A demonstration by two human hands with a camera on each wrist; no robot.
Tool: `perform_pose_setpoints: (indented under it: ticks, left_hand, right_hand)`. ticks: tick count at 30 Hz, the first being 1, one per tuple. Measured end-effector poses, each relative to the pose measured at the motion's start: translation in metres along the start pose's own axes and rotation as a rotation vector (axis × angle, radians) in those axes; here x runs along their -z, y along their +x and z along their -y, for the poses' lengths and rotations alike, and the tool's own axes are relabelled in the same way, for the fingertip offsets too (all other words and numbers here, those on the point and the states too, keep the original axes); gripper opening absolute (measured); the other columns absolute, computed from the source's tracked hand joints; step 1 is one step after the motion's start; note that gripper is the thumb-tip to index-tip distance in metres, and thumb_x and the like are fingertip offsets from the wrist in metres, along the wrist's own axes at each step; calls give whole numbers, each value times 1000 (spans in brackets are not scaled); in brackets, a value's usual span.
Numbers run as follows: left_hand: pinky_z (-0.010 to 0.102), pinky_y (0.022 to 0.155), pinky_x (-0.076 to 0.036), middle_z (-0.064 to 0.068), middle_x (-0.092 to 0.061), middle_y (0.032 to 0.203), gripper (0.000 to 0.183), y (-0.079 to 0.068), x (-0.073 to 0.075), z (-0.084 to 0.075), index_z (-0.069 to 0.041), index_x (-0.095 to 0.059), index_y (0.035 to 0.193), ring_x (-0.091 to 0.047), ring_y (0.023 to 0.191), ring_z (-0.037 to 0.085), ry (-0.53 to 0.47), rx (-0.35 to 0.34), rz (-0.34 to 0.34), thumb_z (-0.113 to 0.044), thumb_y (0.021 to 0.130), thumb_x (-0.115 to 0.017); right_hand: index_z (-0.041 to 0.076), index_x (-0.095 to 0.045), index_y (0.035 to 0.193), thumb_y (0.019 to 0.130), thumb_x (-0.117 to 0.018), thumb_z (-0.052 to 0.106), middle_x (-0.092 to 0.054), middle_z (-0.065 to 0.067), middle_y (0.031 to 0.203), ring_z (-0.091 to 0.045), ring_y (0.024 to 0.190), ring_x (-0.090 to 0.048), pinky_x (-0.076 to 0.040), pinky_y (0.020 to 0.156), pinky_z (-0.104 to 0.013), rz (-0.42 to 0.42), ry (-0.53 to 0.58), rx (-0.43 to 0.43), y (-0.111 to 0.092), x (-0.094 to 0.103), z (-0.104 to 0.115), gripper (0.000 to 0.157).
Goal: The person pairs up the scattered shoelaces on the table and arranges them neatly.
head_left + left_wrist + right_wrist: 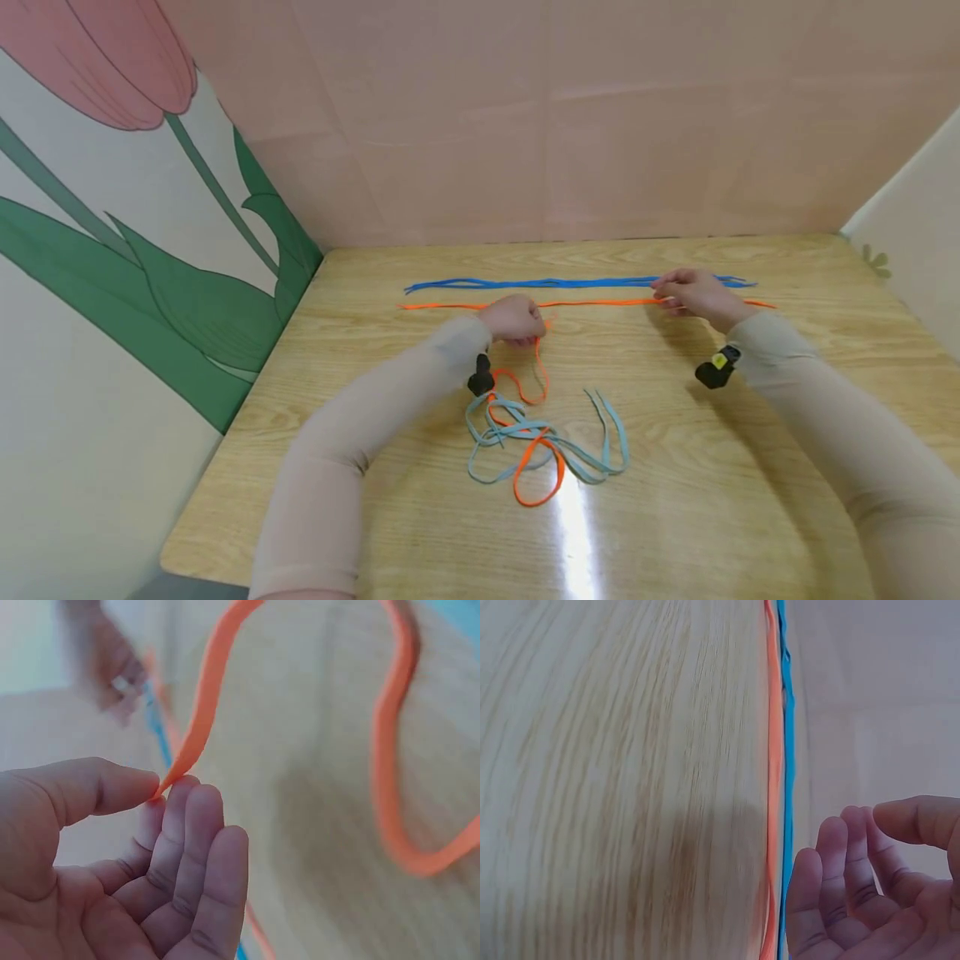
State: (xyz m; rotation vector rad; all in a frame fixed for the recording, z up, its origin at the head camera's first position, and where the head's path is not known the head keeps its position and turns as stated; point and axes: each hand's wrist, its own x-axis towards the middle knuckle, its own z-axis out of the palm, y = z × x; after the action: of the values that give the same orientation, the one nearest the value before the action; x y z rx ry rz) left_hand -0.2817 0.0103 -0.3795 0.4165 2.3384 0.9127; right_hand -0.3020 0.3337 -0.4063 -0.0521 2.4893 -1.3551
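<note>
My left hand [513,319] pinches the end of an orange shoelace [204,705] between thumb and forefinger, above the table. The rest of that lace trails down into a tangle with pale grey-blue laces [618,425]. Another orange lace [592,303] lies stretched straight across the table, just in front of a bundle of blue laces [555,283]. Over the right part of these lies my right hand [697,296], its fingers loosely bent and thumb close to the fingertips. In the right wrist view nothing shows between them.
The wooden table [337,508] carries the laces. A pinkish wall panel [525,125] rises along its back edge. On the left stands a white panel with a printed tulip [97,58], and a pale panel [918,217] stands at right.
</note>
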Motion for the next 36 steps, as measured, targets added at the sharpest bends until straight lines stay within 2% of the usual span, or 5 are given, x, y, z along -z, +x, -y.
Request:
perform_pose_setpoints:
  ticks: [4,9,20,29,36]
  left_hand:
    - [40,83,-55,5,-59,77,14,-6,17,5,-2,-56,84,-60,71,20,-142,8,-18,-9,96,-52]
    - [43,91,-53,6,-63,88,19,-10,29,14,5,-63,103,-65,81,22,-184,38,-31,-9,95,-53]
    - [46,93,-52,6,-61,84,14,-15,30,19,1,-62,99,-62,80,21,-187,58,-42,-8,94,-53]
    - [45,90,-53,5,-62,77,7,-14,27,25,-5,-60,86,-59,69,15,-195,62,-49,-7,92,-56]
    - [44,88,-54,5,-61,78,5,-12,26,28,-5,-59,89,-59,69,17,-181,65,-58,-8,92,-56]
  right_hand:
    - [-4,-42,135,103,-45,32,-53,-21,131,-8,93,-63,-54,85,-29,12,8,29,0,-6,10,48]
    - [-3,-45,132,103,-45,28,-55,-18,125,-8,93,-61,-54,84,-29,36,12,114,-10,-27,42,43]
    - [10,-63,103,99,-54,12,-65,-8,94,-20,81,-60,-51,71,-31,266,-264,460,-58,-127,114,10]
    - [4,-65,103,92,-63,8,-65,-3,94,-11,81,-60,-52,72,-24,372,-653,712,-69,-191,116,12]
    - [2,-64,109,93,-66,15,-64,-6,97,-13,83,-58,-52,75,-28,401,-726,691,-63,-211,110,22]
